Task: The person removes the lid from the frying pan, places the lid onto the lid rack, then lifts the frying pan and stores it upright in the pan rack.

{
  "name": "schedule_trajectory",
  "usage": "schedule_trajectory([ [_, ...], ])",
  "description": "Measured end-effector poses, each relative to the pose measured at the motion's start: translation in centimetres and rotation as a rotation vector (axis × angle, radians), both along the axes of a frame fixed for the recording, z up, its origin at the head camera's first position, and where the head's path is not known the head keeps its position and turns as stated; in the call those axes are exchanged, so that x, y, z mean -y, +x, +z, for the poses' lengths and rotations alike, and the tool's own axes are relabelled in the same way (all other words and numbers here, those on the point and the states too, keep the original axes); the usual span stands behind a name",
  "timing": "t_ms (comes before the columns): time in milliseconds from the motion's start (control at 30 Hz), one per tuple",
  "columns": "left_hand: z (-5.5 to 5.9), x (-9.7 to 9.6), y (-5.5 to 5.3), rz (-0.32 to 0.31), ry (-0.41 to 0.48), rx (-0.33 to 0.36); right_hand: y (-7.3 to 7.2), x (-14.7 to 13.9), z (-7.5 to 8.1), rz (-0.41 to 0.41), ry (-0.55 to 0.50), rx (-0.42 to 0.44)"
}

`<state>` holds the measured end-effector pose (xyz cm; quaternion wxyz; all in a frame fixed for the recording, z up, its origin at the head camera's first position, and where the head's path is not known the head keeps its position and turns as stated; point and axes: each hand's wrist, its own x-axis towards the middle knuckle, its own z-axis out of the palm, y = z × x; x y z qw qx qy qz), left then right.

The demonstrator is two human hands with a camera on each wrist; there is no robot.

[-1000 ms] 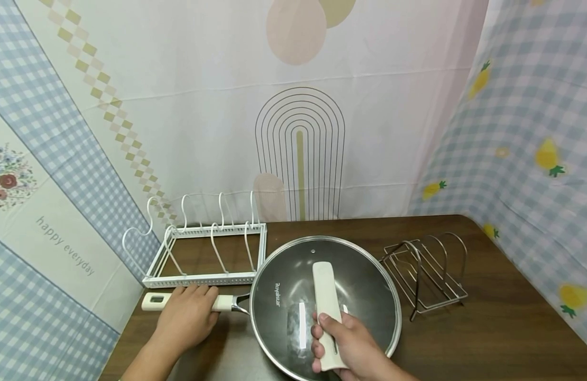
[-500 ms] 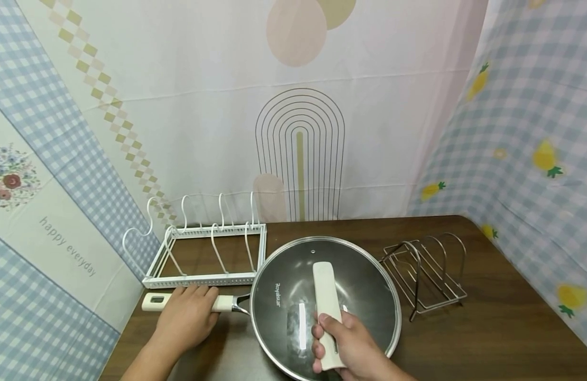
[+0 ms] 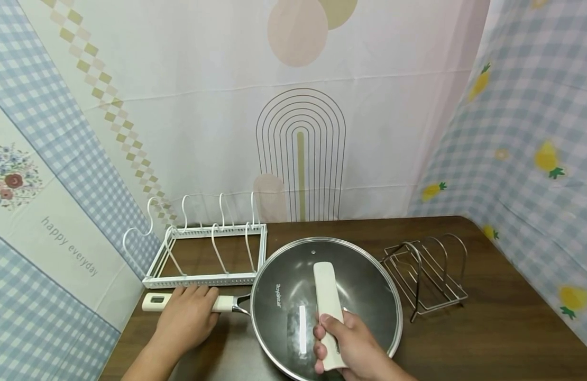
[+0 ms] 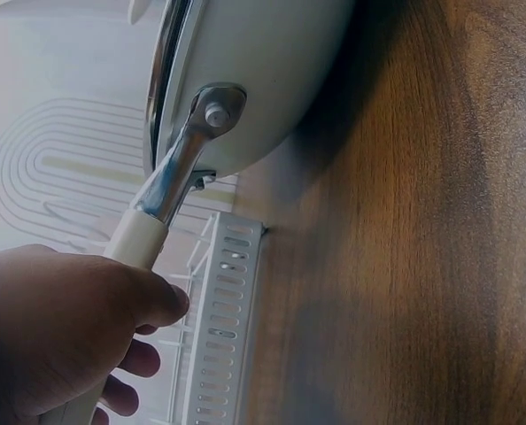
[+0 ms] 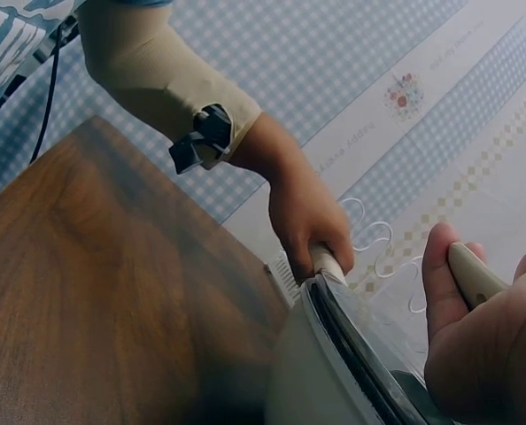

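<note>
A pan [image 4: 263,80] with a pale outer wall sits on the wooden table, its cream handle [image 3: 223,303] pointing left. My left hand [image 3: 186,315] grips that handle around its middle, thumb along the near side in the left wrist view. A glass lid [image 3: 369,286] with a steel rim and "Royalstar" lettering covers the pan. From the lid's center rises a long cream lid handle [image 3: 326,286]. My right hand [image 3: 357,344] holds the near end of it, thumb on top and fingers wrapped beneath. The palm hides part of this handle in the right wrist view.
Just behind the pan handle stands a white rack [image 3: 203,279] with several curved wire dividers. A smaller silver wire rack [image 3: 441,305] is close to the pan's right side. Patterned cloths [image 3: 384,132] hang behind and beside the brown table [image 3: 465,349].
</note>
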<state>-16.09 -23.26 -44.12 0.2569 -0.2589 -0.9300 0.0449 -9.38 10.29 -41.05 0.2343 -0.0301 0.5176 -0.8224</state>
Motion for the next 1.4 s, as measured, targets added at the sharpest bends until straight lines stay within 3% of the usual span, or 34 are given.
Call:
schedule_trajectory([
  [267, 0.2, -0.1, 0.1, 0.019, -0.021, 0.029, 0.0, -0.4, 0.0, 0.035, -0.011, -0.025],
  [800, 0.0, -0.1, 0.0, 0.002, 0.001, 0.001, 0.0, -0.9, 0.6, 0.014, 0.062, -0.052],
  [1400, 0.3, -1.1, 0.0, -0.005, 0.033, 0.116, 0.2, -1.2, 1.4, -0.008, 0.084, -0.030],
])
